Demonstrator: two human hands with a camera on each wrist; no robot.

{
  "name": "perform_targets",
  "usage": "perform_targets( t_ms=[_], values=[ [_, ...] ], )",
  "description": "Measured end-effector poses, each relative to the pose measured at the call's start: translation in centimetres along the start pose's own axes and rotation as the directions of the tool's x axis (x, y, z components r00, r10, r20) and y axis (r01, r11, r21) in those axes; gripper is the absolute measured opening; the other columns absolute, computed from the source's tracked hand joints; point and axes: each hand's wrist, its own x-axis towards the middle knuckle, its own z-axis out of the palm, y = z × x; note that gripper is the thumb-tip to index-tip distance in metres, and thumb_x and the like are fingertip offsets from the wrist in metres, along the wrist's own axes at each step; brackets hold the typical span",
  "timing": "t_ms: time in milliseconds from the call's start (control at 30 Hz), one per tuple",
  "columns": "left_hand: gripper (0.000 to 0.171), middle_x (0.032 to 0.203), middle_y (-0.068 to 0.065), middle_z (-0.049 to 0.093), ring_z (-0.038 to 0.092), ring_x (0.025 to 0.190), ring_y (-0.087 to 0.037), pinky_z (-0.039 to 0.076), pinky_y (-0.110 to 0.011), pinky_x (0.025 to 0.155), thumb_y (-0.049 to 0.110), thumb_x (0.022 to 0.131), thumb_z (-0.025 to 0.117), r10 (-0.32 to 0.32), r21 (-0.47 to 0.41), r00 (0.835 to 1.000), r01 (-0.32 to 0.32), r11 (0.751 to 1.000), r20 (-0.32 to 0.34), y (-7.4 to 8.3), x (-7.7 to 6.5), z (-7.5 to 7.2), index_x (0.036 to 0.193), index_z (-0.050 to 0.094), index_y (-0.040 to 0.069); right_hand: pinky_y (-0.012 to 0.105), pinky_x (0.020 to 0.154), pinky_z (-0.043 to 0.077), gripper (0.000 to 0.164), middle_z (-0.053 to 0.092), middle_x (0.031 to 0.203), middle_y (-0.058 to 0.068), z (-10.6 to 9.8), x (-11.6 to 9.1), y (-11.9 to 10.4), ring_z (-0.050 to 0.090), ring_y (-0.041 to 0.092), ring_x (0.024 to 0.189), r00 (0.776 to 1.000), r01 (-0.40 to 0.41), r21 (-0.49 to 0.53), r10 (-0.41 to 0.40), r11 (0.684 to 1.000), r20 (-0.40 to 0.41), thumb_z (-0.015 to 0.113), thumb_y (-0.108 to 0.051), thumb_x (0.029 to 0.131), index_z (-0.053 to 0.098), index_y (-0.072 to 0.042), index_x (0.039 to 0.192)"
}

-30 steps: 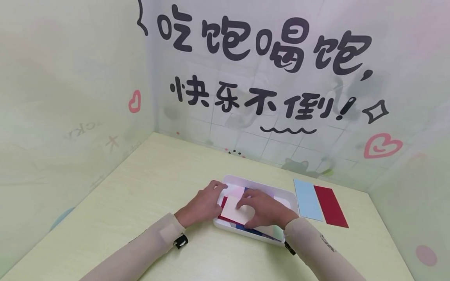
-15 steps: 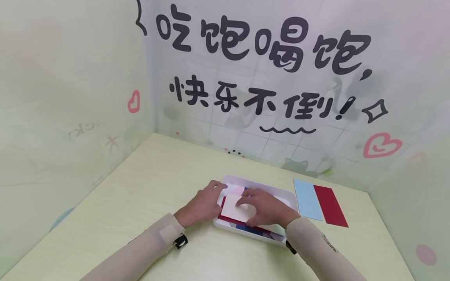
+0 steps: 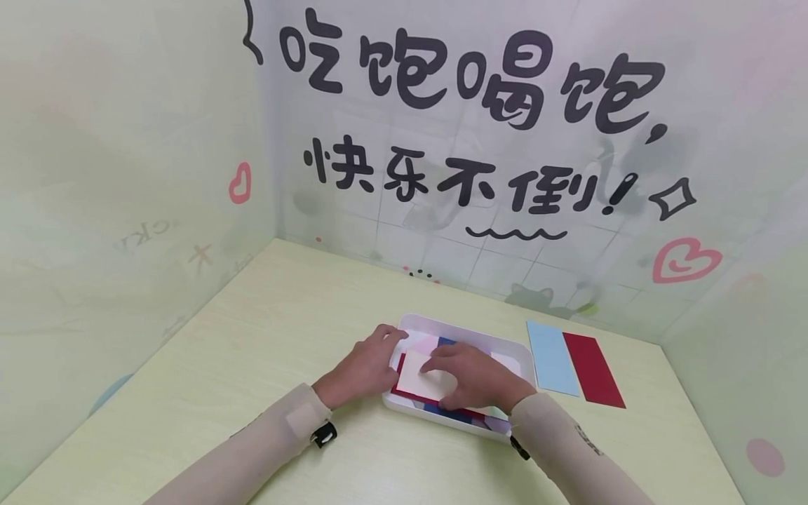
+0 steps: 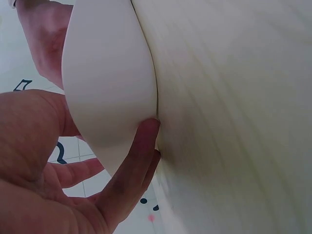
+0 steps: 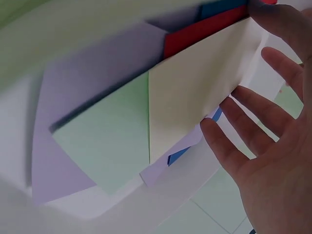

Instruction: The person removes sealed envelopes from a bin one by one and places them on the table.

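In the head view my left hand (image 3: 366, 365) grips the left end of a white tray (image 3: 404, 405). The left wrist view shows fingertips on the outer tray wall (image 4: 114, 73), thumb over its rim. Inside the tray my right hand (image 3: 476, 379) holds a cream paper card (image 3: 416, 379) across its width, thumb on the near edge and fingertips along the far one. A mint green card (image 5: 107, 126) shows at the cream card's end, and a red card (image 5: 204, 31) lies under it. Lavender (image 5: 97, 63) and dark blue (image 5: 222, 7) cards are underneath.
On the table right of the tray lie a light blue card (image 3: 553, 358) and a dark red card (image 3: 595, 369), side by side. Printed wall sheets (image 3: 442, 245) enclose the table at the back and both sides. A pale blue round patch (image 3: 112, 393) shows at the left table edge.
The right end of the card stack has shifted back from the near tray wall, showing more red and lavender there. My right hand has moved only slightly; my left stays put.
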Motion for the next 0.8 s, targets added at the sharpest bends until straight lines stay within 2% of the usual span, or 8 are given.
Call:
perform_targets(
  t_ms=[233, 433, 567, 700, 800],
  values=[
    [0.057, 0.142, -0.011, 0.041, 0.060, 0.102, -0.031, 0.051, -0.039, 0.087, 0.007, 0.086, 0.066, 0.020, -0.002, 1.000, -0.020, 1.000, -0.001, -0.13, 0.03, -0.05, 0.141, 0.049, 0.009, 0.043, 0.103, 0.039, 0.056, 0.056, 0.132, -0.008, -0.10, -0.08, -0.20, 0.049, 0.018, 0.123, 1.000, 0.014, 0.002, -0.014, 1.000, -0.014, 0.084, -0.040, 0.074, 0.064, -0.038, 0.126],
    [0.057, 0.142, -0.010, 0.042, 0.061, 0.100, -0.031, 0.051, -0.037, 0.084, 0.007, 0.086, 0.064, 0.029, -0.002, 1.000, -0.029, 1.000, -0.004, -0.26, 0.02, -0.07, 0.141, 0.049, 0.010, 0.041, 0.103, 0.039, 0.061, 0.053, 0.131, -0.009, 0.04, -0.10, -0.08, 0.047, 0.016, 0.121, 0.998, 0.046, 0.010, -0.046, 0.999, -0.048, 0.085, -0.037, 0.071, 0.062, -0.038, 0.128],
    [0.058, 0.142, -0.010, 0.041, 0.061, 0.100, -0.032, 0.051, -0.037, 0.084, 0.006, 0.086, 0.064, 0.021, -0.003, 1.000, -0.021, 1.000, 0.000, -0.19, -0.03, -0.10, 0.141, 0.049, 0.011, 0.045, 0.100, 0.041, 0.066, 0.048, 0.137, -0.006, 0.16, -0.07, -0.17, 0.045, 0.020, 0.124, 0.998, 0.048, -0.002, -0.048, 0.999, -0.036, 0.083, -0.034, 0.070, 0.059, -0.042, 0.131],
    [0.059, 0.143, -0.011, 0.040, 0.060, 0.100, -0.032, 0.052, -0.037, 0.083, 0.007, 0.086, 0.065, 0.007, -0.005, 1.000, -0.007, 1.000, 0.010, -0.12, -0.01, -0.10, 0.142, 0.049, 0.011, 0.048, 0.100, 0.041, 0.064, 0.046, 0.143, -0.003, 0.26, 0.14, -0.40, 0.043, 0.023, 0.129, 0.998, 0.055, -0.025, -0.055, 0.998, -0.013, 0.080, -0.041, 0.073, 0.058, -0.043, 0.133],
    [0.058, 0.143, -0.011, 0.041, 0.060, 0.098, -0.032, 0.052, -0.036, 0.081, 0.007, 0.085, 0.065, 0.013, -0.005, 1.000, -0.013, 1.000, 0.006, -0.14, -0.01, -0.10, 0.141, 0.049, 0.011, 0.046, 0.102, 0.039, 0.059, 0.048, 0.143, -0.002, 0.39, 0.48, -0.58, 0.044, 0.022, 0.129, 0.996, 0.082, -0.037, -0.083, 0.996, -0.030, 0.076, -0.047, 0.077, 0.059, -0.040, 0.133]
  ],
)
